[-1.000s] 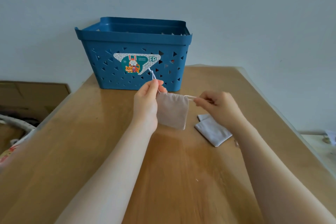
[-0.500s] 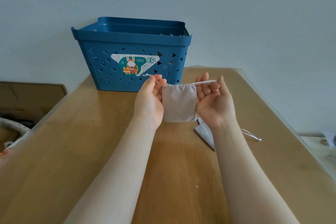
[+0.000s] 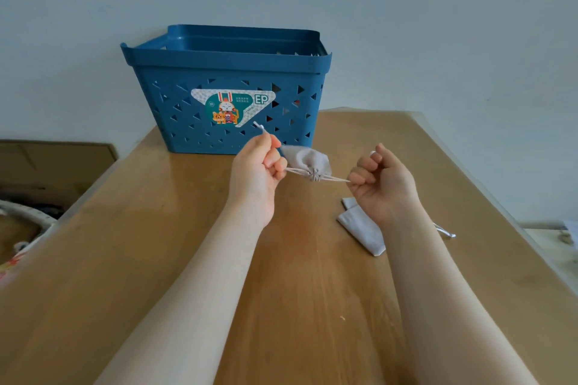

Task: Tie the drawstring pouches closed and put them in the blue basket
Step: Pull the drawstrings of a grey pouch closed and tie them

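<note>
Head: hands pinch cords, beige cloth pouch puckered.

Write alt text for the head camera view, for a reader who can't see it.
Two bare hands, left hand and right hand, pull the white drawstring of a small beige cloth pouch sideways, its mouth cinched. Behind stands a blue perforated plastic basket on a wooden table; a flat grey cloth pouch lies under the right wrist.
</note>
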A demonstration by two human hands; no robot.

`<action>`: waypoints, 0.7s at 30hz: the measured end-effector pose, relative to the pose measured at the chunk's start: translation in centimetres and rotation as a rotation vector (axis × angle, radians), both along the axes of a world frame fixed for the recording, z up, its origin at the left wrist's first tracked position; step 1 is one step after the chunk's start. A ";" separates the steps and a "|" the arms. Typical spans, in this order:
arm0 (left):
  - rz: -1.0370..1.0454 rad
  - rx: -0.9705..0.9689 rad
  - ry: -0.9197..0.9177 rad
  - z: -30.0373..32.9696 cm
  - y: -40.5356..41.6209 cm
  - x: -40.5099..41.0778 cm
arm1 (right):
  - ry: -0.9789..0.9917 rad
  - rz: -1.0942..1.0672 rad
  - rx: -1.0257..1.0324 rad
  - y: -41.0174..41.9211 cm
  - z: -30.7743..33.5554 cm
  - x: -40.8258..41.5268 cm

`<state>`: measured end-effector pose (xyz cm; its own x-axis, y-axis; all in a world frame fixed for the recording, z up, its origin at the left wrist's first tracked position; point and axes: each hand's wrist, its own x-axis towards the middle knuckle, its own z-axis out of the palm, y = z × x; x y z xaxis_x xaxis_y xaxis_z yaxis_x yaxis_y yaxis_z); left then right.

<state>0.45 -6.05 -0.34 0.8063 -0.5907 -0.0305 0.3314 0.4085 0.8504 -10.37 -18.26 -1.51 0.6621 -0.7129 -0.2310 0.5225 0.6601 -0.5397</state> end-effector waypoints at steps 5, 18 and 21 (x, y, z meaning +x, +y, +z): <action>-0.048 0.282 -0.355 -0.1 0.0 -1.0 | 0.272 0.100 -0.441 1.3 0.2 0.6; -0.317 0.524 -0.881 -0.1 0.7 -2.2 | 0.518 0.037 -1.213 3.9 3.1 0.2; -0.303 0.581 -1.051 0.3 0.8 -2.0 | 0.530 0.102 -1.205 4.0 3.2 0.0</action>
<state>-1.51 -5.22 0.00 0.4314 -0.8728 0.2282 -0.6055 -0.0926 0.7904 -10.34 -14.23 1.72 0.7510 -0.6058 0.2629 0.0443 -0.3510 -0.9353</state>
